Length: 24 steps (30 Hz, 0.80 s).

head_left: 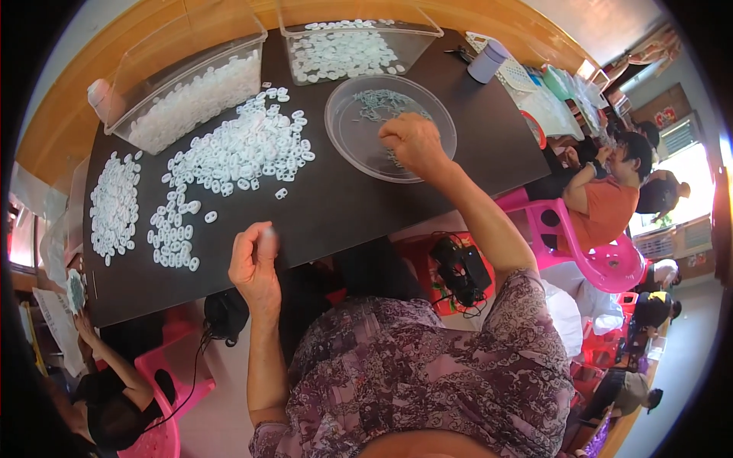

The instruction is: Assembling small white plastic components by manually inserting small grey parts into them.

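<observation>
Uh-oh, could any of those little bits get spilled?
Maybe! The right hand is inside the round clear dish, so a bump might tip it and scatter the small grey-green pieces. The left hand is by the front edge of the dark table, so anything dropped there could fall. And the white two-hole pieces lie loose, so a sleeve or arm might sweep some away.
</observation>
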Each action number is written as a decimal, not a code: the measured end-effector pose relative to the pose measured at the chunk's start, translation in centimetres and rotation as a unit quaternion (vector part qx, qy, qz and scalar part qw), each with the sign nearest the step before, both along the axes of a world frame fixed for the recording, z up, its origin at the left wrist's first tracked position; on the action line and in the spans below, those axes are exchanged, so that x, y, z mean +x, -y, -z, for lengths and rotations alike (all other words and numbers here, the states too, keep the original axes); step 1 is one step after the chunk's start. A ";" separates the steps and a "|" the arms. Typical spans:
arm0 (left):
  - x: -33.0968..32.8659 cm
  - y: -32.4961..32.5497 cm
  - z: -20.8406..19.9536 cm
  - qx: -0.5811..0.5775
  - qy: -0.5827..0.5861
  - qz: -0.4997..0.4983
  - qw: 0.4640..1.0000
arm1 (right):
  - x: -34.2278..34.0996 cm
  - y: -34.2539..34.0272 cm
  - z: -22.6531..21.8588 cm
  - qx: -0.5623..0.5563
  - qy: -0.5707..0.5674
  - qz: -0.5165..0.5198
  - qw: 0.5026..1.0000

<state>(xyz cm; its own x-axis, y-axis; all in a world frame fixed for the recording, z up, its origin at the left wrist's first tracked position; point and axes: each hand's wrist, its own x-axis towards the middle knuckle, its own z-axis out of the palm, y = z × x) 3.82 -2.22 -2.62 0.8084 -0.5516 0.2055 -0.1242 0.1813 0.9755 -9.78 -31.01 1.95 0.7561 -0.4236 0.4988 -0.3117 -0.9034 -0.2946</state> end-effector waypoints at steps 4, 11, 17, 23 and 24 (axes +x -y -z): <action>0.1 0.1 0.3 -0.011 0.009 0.005 1.000 | 0.8 1.4 -0.1 -0.011 -0.033 0.003 0.999; -0.1 0.2 0.3 -0.011 0.007 -0.004 1.000 | 5.5 3.0 1.6 -0.082 -0.036 -0.045 0.995; -0.2 0.2 0.4 -0.010 0.011 -0.011 1.000 | 6.3 3.0 2.2 -0.116 -0.121 -0.040 0.985; 0.0 0.0 0.4 -0.001 0.020 -0.020 1.000 | 6.5 2.9 2.7 -0.141 -0.111 -0.052 0.982; -0.1 0.1 0.3 0.003 0.020 -0.030 0.999 | 6.3 2.8 2.6 -0.139 -0.110 -0.062 0.982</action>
